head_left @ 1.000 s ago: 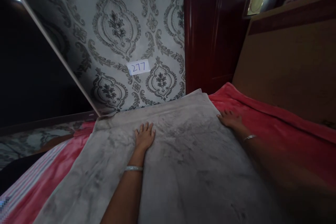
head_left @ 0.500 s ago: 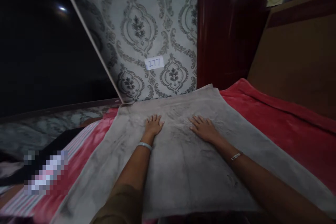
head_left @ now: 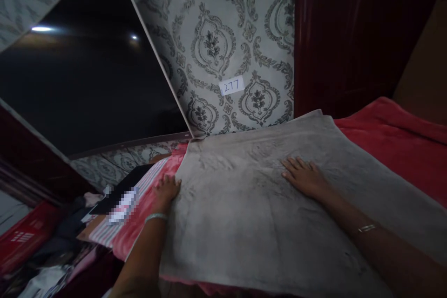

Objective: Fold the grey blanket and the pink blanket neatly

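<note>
A grey plush cloth (head_left: 223,223) lies spread flat over a red blanket (head_left: 401,149), with slight wrinkles and brushed marks on its surface. My left hand (head_left: 167,188) is at the cloth's left edge, fingers apart, beside the pink-red strip of blanket; whether it presses down there I cannot tell. My right hand (head_left: 303,176) rests palm down on the upper right part of the cloth, its fingers stretched out. Neither hand holds anything. Each wrist wears a bracelet.
A large dark screen (head_left: 104,79) stands at the left against patterned wallpaper (head_left: 216,18). A paper label reading 277 (head_left: 232,85) is stuck on the wall. Dark red panelling (head_left: 342,37) rises at the right. Striped fabric (head_left: 101,233), a red basket (head_left: 31,233) and piled clothes lie at the left.
My left hand has moved left from the middle of the cloth to its left edge. My right hand stays on about the same part of the cloth. The view has turned left.
</note>
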Motion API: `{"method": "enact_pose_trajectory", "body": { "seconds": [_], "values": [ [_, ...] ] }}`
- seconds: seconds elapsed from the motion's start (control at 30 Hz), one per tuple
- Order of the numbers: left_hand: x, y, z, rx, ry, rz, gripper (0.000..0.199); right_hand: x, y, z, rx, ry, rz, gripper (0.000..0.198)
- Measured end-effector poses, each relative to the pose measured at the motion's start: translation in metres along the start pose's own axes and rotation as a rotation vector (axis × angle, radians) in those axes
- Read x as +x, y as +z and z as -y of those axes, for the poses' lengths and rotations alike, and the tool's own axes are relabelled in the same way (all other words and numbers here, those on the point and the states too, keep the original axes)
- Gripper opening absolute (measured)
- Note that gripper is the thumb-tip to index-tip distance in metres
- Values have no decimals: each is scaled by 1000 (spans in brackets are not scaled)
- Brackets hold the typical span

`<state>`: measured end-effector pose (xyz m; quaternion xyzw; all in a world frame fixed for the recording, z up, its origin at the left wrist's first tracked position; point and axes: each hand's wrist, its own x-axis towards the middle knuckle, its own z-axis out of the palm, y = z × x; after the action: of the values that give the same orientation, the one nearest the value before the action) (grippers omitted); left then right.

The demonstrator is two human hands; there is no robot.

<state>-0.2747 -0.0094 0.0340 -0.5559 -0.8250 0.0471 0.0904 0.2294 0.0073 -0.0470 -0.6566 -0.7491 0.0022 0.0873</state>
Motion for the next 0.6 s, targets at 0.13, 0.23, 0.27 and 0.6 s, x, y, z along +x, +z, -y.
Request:
{"method": "enact_pose_trajectory", "body": {
  "seconds": [0.13,0.23,0.27,0.6],
  "values": [
    [8,-16,-67,-31,121,-29,63,12,-12,2,36,7,37,62],
    [10,-27,-146,-134,488,21,61,27,-26,-3,28,28,-9,61],
    [11,-30,-172,-168,577,34,61,32,-28,-6,7,31,-28,61],
    [80,2,-197,-202,460,-3,62,42,21,-40,-31,-15,-33,72]
  ]
}}
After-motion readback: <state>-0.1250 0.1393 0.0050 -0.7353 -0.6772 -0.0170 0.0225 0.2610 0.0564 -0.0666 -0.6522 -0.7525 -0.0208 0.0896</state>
